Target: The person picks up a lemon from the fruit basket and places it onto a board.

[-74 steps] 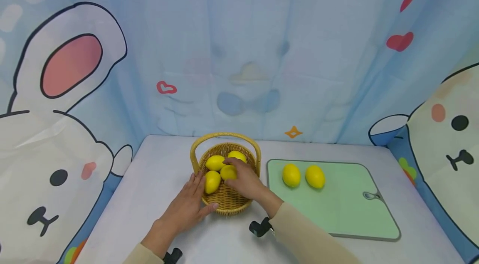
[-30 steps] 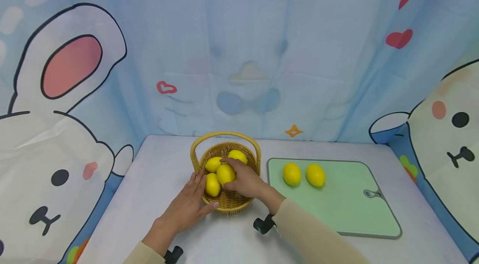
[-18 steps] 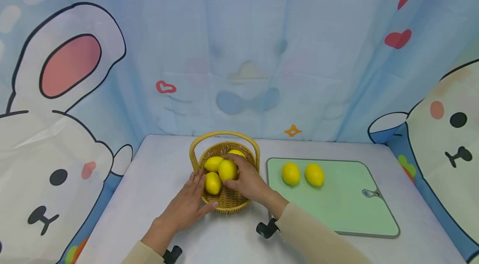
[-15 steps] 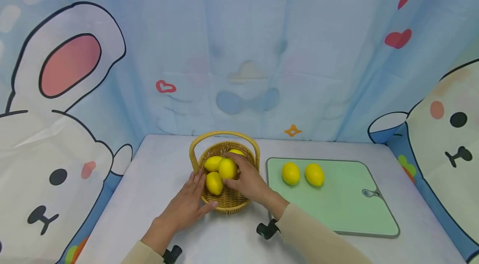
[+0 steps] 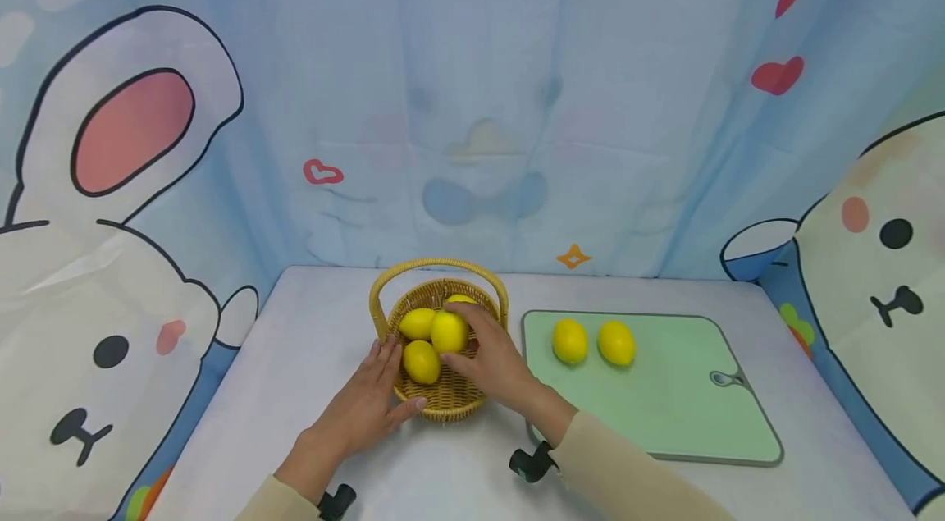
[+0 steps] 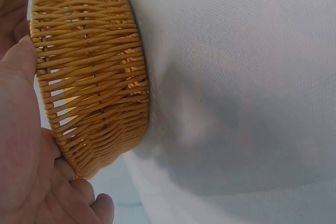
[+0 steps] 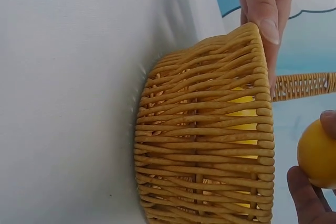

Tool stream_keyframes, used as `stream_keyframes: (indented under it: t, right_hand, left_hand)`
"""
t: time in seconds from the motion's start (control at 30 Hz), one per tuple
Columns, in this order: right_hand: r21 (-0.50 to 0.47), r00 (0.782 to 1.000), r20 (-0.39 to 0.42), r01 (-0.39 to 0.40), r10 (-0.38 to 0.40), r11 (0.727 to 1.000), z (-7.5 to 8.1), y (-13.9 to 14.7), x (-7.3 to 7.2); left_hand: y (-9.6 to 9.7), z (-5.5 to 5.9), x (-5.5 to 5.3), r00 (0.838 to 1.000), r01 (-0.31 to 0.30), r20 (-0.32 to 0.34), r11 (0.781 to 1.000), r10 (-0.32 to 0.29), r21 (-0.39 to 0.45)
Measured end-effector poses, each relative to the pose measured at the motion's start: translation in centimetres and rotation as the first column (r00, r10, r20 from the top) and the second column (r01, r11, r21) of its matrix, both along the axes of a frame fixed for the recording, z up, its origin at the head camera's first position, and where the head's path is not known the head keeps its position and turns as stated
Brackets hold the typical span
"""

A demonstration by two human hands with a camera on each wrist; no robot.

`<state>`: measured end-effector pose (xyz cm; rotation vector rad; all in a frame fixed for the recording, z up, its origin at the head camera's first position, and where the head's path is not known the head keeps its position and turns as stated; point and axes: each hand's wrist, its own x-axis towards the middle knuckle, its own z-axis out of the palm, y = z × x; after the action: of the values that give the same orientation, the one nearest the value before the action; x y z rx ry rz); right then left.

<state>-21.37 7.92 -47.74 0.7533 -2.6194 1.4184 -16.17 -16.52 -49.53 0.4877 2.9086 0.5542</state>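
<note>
A wicker basket [image 5: 452,406] with an arched handle stands on the table, lemons inside it. My right hand [image 5: 493,357] pinches one lemon [image 5: 449,332] between thumb and fingers; in the right wrist view this lemon [image 7: 316,153] is above the basket rim. Beneath and beside it lie a front lemon [image 5: 422,362], a left lemon [image 5: 417,324] and a back lemon [image 5: 459,299], the last partly hidden by my right fingers. My left hand [image 5: 362,402] rests against the basket's left side with its fingers straight, the thumb by the front rim.
Right of the basket lies a pale green cutting board [image 5: 664,398]. Two lemons sit on its upper left part, a left one [image 5: 570,341] and a right one [image 5: 616,343]. A printed blue curtain [image 5: 487,94] stands behind the white table [image 5: 325,299].
My right hand has taken hold of a lemon in the basket and raised it slightly. The front lemon has shifted a little to the right. My left hand has stayed at the basket.
</note>
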Motion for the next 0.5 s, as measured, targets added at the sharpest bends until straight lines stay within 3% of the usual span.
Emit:
stream_keyframes:
  t: [0.5]
  right_hand:
    - [-0.03,0.997,-0.072,-0.021,0.019,0.999,0.8,2.9,2.5]
  left_hand:
    - [0.1,0.2,0.1,1.0,-0.006,0.012,1.0,0.006,0.007]
